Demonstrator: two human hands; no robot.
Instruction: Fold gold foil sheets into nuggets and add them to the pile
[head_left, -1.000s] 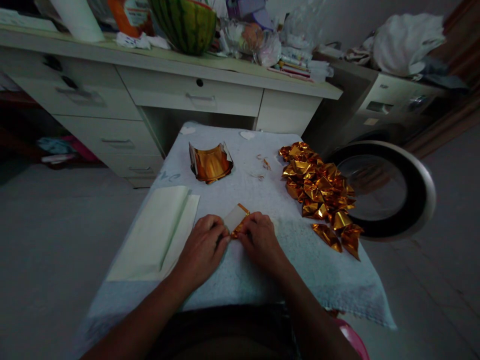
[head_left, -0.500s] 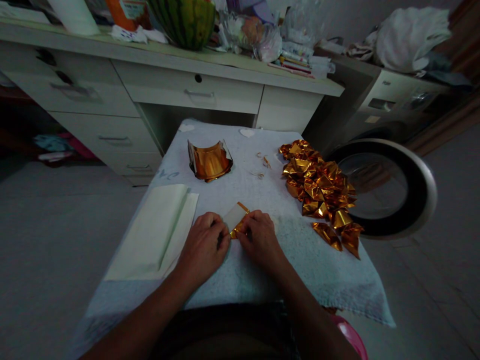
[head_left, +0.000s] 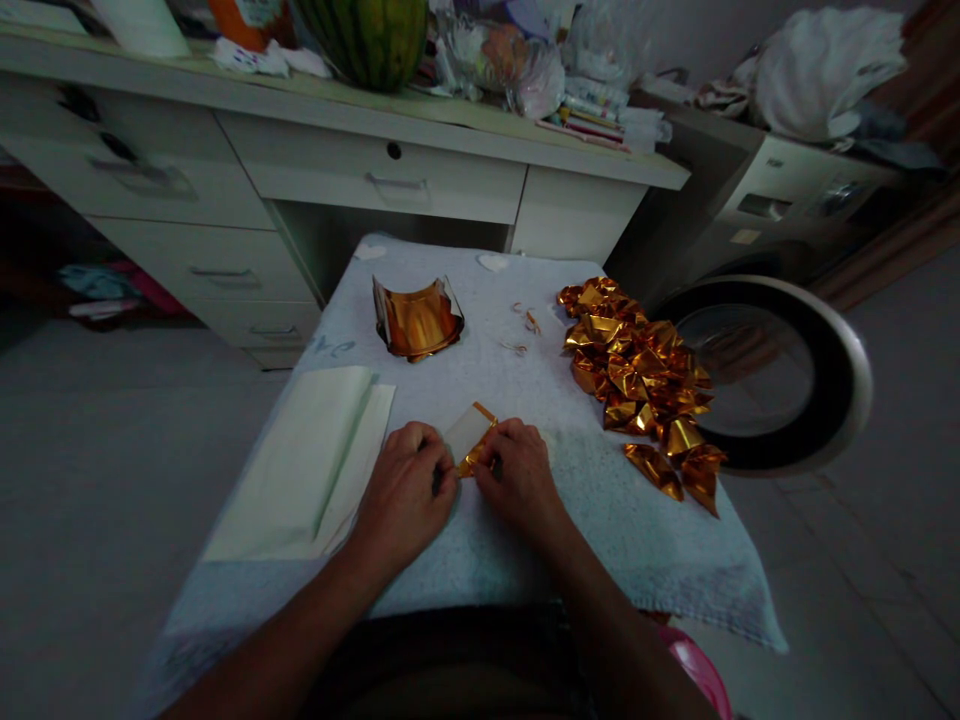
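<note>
Between my hands, low over the cloth, is a small sheet of gold foil paper (head_left: 468, 430), pale on its upper face with gold folded edges. My left hand (head_left: 416, 482) pinches its left corner, and my right hand (head_left: 519, 470) pinches the folded gold edge on the right. Fingertips partly hide the fold. Left of my left hand lies a stack of pale paper sheets (head_left: 292, 470). A curved stack of gold foil sheets (head_left: 418, 322) rests farther back. Over on the right is a heap of folded gold foil pieces (head_left: 637, 365).
A pale cloth (head_left: 600, 520) covers the small table. Thin gold scraps (head_left: 531, 322) lie near its middle. A white desk with drawers (head_left: 375, 175) stands behind, bearing a watermelon (head_left: 364, 40). At right, the washing machine's round door (head_left: 757, 375) hangs open beside the table.
Both hands stay pinched on the gold foil paper with almost no movement. The whole view has shifted very slightly.
</note>
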